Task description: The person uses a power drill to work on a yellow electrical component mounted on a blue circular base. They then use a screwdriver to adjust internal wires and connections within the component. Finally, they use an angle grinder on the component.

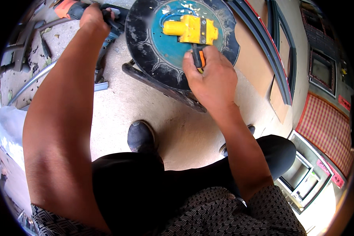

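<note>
A round stool (145, 57), black-rimmed with a teal centre, stands in front of me. On its top lies a yellow block-like device (190, 30) with a rounded cylinder on its left and a dark metal strip across it. My right hand (213, 76) is closed round a black-and-orange handle (199, 59), whose upper end meets the device's lower edge. I cannot make out the kind of tool. At the far left, my left hand (94, 19) is closed at an orange-and-dark power tool (69, 9), gripping its black part beside the stool.
Dark frame profiles (263, 43) and brown board (252, 67) lie right of the stool. Tools and debris are scattered on the left floor, with a plastic bag (11, 128) nearer me. A white-edged frame (303, 179) and a checked cloth (324, 128) are at the right.
</note>
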Tool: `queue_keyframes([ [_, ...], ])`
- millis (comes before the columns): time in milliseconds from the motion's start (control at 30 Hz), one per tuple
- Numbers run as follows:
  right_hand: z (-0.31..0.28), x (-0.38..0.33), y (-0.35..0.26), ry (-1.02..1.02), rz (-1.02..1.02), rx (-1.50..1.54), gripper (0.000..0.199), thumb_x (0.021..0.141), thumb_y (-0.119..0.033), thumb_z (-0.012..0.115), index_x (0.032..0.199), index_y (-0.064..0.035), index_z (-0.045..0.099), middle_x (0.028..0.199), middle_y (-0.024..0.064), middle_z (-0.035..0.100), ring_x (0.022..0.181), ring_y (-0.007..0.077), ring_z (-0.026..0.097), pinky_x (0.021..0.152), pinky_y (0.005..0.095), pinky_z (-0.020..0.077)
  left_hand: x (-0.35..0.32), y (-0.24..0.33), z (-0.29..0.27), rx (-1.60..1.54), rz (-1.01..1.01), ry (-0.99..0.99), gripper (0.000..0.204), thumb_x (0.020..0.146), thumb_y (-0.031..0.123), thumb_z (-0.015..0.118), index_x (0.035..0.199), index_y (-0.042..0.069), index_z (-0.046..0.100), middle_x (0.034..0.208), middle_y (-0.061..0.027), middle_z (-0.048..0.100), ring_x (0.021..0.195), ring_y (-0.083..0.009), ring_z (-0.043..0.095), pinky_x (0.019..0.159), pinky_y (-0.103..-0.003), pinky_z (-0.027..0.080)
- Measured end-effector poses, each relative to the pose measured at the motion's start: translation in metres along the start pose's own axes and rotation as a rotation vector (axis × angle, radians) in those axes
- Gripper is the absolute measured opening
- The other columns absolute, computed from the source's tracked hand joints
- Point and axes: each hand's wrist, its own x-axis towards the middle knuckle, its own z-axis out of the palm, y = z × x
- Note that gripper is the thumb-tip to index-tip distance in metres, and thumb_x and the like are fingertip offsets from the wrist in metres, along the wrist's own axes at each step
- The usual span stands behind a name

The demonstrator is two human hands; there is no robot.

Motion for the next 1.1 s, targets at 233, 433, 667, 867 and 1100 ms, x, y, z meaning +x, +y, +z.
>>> queue_keyframes([
  [233, -0.004, -0.004, 0.007, 0.049, -0.098, -0.128, 0.032, 0.092, -0.034, 0.07, 0.082, -0.0055, 0.059, 0.072, 0.0129, 0.067, 0.066, 0.0317, 0.069, 0.063, 0.043, 0.055, -0.052, 0.005, 0.026, -0.002, -0.024, 0.027, 0.02, 0.106, 0.024, 0.053, 0.108, 0.005, 0.046, 0.086, -0.0077, 0.057, 0.072, -0.0181, 0.06, 0.059, -0.032, 0.057],
  [433, 0.016, -0.003, 0.002, 0.159, -0.065, -0.205, 0.032, 0.091, -0.034, 0.071, 0.077, -0.0085, 0.058, 0.069, 0.0108, 0.067, 0.064, 0.0292, 0.07, 0.058, 0.0413, 0.0557, -0.052, 0.002, 0.029, -0.032, -0.032, 0.025, 0.017, 0.106, 0.024, 0.052, 0.108, 0.008, 0.046, 0.087, -0.0064, 0.056, 0.075, -0.0181, 0.06, 0.06, -0.032, 0.056],
  [667, 0.002, -0.003, 0.006, -0.012, -0.014, -0.085, 0.033, 0.091, -0.035, 0.072, 0.08, -0.0077, 0.058, 0.07, 0.0119, 0.068, 0.062, 0.0307, 0.07, 0.053, 0.0449, 0.055, -0.05, 0.005, 0.026, -0.047, -0.042, 0.048, 0.02, 0.107, 0.027, 0.051, 0.108, 0.008, 0.047, 0.086, -0.0068, 0.057, 0.074, -0.0193, 0.06, 0.06, -0.032, 0.056],
  [867, -0.001, -0.005, 0.002, 0.013, -0.041, -0.124, 0.033, 0.092, -0.035, 0.071, 0.08, -0.0064, 0.059, 0.07, 0.0124, 0.069, 0.064, 0.0312, 0.071, 0.056, 0.0448, 0.0561, -0.052, 0.003, 0.03, -0.031, -0.04, 0.061, 0.022, 0.106, 0.028, 0.051, 0.108, 0.006, 0.048, 0.084, -0.0078, 0.057, 0.072, -0.0202, 0.059, 0.059, -0.033, 0.056],
  [1100, -0.006, -0.004, -0.004, -0.092, 0.046, -0.175, 0.034, 0.094, -0.038, 0.068, 0.082, -0.0068, 0.061, 0.069, 0.0126, 0.069, 0.063, 0.0328, 0.071, 0.056, 0.0456, 0.0561, -0.054, 0.002, 0.032, -0.027, -0.022, 0.094, 0.023, 0.105, 0.029, 0.054, 0.108, 0.007, 0.048, 0.084, -0.0087, 0.057, 0.07, -0.0211, 0.059, 0.059, -0.034, 0.055],
])
